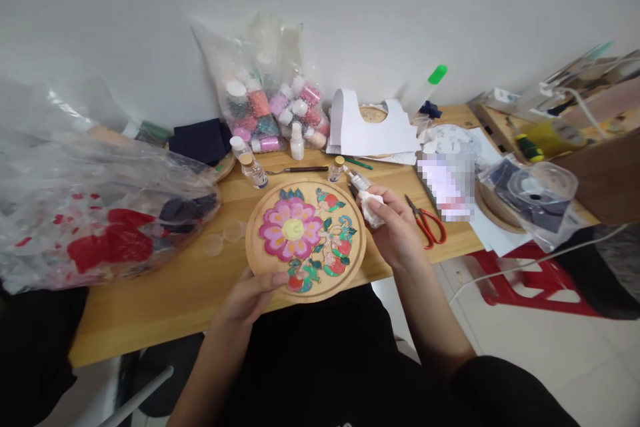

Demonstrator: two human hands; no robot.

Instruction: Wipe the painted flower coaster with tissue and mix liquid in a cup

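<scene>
My left hand [253, 293] grips the lower left rim of a round wooden plaque [265, 207], thumb on top and fingers under it. The plaque bears a pink flower with a yellow centre, red fruits and green leaves in gold outlines. It is held over the table's front edge. To its right, my right hand [397, 223] is closed on a crumpled white tissue [373, 209], apart from the painted face. Just behind the tissue lies a small clear bottle [359, 180]. A gold-capped glass bottle [336, 170] stands beyond the plaque's far rim.
Red-handled pliers [431, 227] lie to the right. Bags of coloured jars [270, 107] lean on the wall behind a white spray bottle [297, 143]. A large plastic bag [110, 213] covers the left side. A red stool [530, 287] stands on the floor at right.
</scene>
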